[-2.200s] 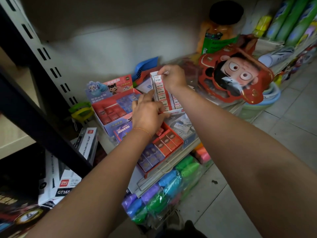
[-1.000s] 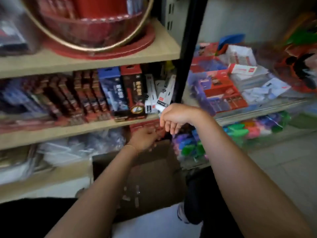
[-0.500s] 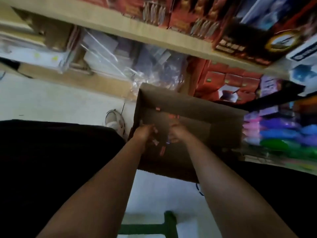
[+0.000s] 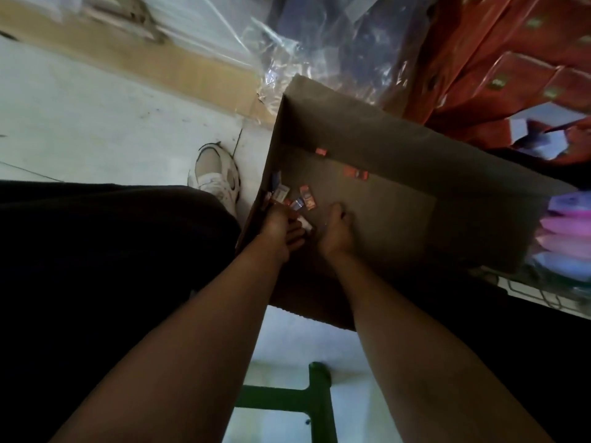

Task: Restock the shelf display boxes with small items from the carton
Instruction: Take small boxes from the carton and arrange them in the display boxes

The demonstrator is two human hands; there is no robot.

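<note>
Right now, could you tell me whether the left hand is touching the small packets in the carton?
Touching: the head view shows the left hand inside the carton, its fingers gripping a white small packet.

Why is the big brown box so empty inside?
Nearly empty: the carton is open, and only a few small items lie scattered on its bare floor by both hands.

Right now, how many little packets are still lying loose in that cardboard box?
About 6 loose small packets show in the carton: one by the far wall, one to its right, four clustered near the left hand. More may hide under the hands.
</note>
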